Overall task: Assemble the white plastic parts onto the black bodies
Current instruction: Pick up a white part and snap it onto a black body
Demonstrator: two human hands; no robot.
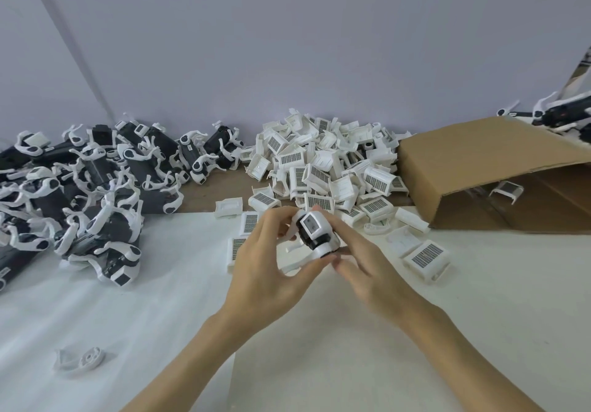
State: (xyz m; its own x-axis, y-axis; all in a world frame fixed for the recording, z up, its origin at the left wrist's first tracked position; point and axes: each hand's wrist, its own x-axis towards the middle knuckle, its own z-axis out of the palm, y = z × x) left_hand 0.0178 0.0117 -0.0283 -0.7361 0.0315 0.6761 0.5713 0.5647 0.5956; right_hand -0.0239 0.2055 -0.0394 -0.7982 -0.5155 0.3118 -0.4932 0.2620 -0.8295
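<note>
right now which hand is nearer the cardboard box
Right. The right hand sits on the side toward the cardboard box, which lies at the table's right. The left hand is farther left, across the black body both hands hold.

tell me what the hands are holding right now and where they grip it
Both hold one black body with white parts: the left hand grips its left side and underside, the right hand pinches its right, lower end.
</note>
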